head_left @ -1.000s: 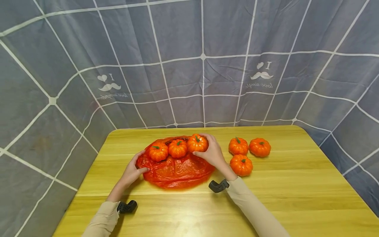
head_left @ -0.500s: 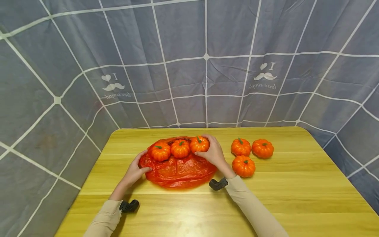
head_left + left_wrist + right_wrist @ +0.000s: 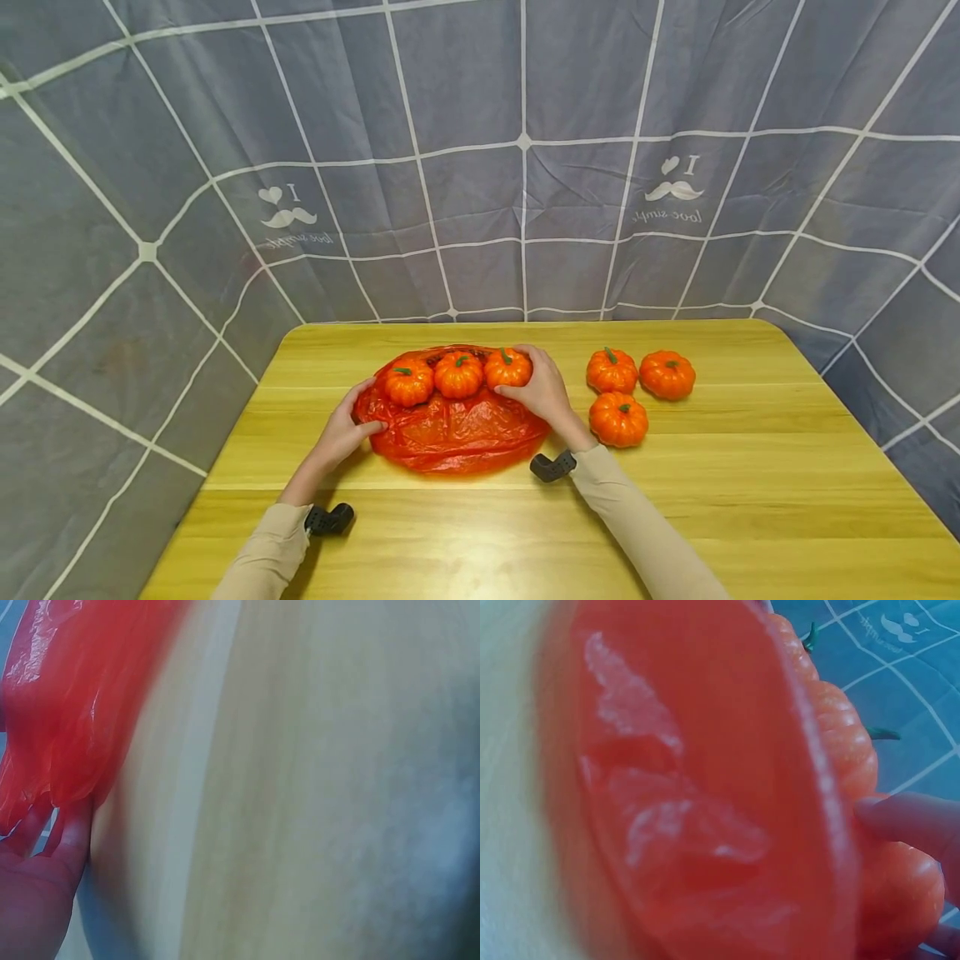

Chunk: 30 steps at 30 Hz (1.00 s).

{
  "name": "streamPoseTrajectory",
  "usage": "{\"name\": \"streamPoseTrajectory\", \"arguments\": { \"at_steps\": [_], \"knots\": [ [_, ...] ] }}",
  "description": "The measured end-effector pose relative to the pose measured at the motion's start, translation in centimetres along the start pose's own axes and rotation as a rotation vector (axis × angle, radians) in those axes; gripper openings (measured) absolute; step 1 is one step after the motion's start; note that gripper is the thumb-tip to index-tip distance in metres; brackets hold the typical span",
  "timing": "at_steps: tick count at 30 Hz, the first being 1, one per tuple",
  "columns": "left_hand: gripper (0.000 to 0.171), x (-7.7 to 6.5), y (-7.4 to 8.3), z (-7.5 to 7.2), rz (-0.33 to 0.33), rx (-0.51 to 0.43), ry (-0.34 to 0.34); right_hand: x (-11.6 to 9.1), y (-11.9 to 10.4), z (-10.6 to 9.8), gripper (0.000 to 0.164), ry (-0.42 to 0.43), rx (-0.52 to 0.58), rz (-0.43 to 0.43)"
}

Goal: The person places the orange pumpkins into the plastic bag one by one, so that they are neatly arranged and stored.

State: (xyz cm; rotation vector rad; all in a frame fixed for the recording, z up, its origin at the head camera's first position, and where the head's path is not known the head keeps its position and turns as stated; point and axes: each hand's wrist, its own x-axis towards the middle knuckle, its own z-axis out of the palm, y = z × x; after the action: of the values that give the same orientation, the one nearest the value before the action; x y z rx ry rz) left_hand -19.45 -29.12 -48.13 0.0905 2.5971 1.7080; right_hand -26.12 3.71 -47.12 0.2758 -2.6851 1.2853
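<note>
A red plastic bag (image 3: 465,437) lies on the table, bulging, its near side smooth and shiny. Two small orange pumpkins, the left one (image 3: 408,382) and the middle one (image 3: 458,374), sit in a row along its opening. My right hand (image 3: 542,390) grips a third pumpkin (image 3: 507,368) at the row's right end, thumb in front and fingers behind. In the right wrist view the thumb touches this pumpkin (image 3: 904,892) beside the bag's rim (image 3: 821,772). My left hand (image 3: 341,433) holds the bag's left edge, thumb on the near side; in the left wrist view the fingertips disappear into the red film (image 3: 75,742).
Three more pumpkins stand close together on the right: one at the back (image 3: 611,371), one farther right (image 3: 667,375) and one in front (image 3: 618,419). The wooden table (image 3: 480,533) ends at a grey checked curtain (image 3: 480,208) behind and on both sides.
The pumpkin in my right hand has come down slightly, level with the other two at the bag. My left hand keeps its hold on the bag's edge. The head view has shifted a little.
</note>
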Motion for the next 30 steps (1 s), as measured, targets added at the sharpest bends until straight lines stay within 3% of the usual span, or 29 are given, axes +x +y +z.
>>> {"name": "streamPoseTrajectory", "arguments": {
  "at_steps": [9, 20, 30],
  "knots": [
    [0.078, 0.18, -0.03, 0.05, 0.007, -0.003, -0.002, -0.06, -0.34, 0.0, 0.073, -0.004, -0.017, 0.041],
    [0.078, 0.14, 0.07, -0.06, 0.019, 0.007, -0.006, -0.61, -0.68, 0.56, 0.069, 0.044, -0.161, -0.087],
    [0.073, 0.1, -0.07, 0.14, 0.02, 0.022, 0.001, -0.65, -0.8, 0.26, 0.066, 0.029, -0.121, -0.088]
  ]
}}
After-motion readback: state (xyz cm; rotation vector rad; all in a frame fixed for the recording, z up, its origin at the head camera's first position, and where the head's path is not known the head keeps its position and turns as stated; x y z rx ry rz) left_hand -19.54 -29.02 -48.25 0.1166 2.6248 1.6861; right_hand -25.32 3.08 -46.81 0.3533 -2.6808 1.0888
